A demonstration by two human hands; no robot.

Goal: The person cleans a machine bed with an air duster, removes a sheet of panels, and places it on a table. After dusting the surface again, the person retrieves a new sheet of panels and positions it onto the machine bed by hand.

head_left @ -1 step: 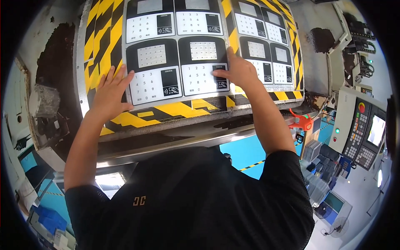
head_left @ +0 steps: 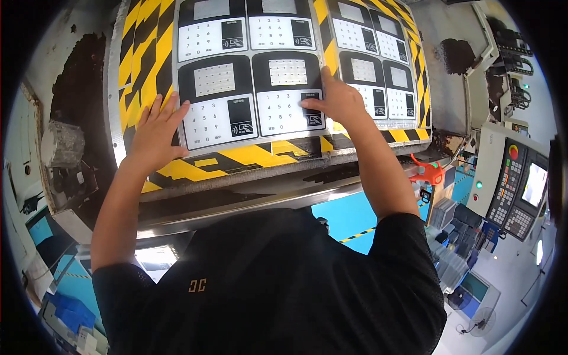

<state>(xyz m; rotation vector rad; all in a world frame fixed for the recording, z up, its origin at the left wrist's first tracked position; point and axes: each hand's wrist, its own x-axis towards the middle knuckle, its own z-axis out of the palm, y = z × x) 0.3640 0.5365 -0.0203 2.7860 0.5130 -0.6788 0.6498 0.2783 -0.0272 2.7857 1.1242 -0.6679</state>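
A printed sheet point(head_left: 254, 77) with several black-and-white keypad panels lies flat on the machine bed. My left hand point(head_left: 155, 133) is spread with its fingers apart, resting at the sheet's lower left corner, fingertips on its left edge and the striped tape beside it. On the opposite edge, my right hand point(head_left: 342, 102) is open; its index finger points away along the edge and its thumb rests on the near right panel. The right hand's other fingers are mostly hidden. A second printed sheet point(head_left: 374, 89) with similar panels lies to the right, partly behind my right hand.
Yellow-and-black striped tape point(head_left: 234, 161) surrounds the sheets. A metal ledge point(head_left: 248, 214) runs along the bed's near side. An orange-red spray-gun-like tool point(head_left: 429, 173) hangs at the near right. Farther right stands a control panel point(head_left: 513, 192) with a screen and buttons.
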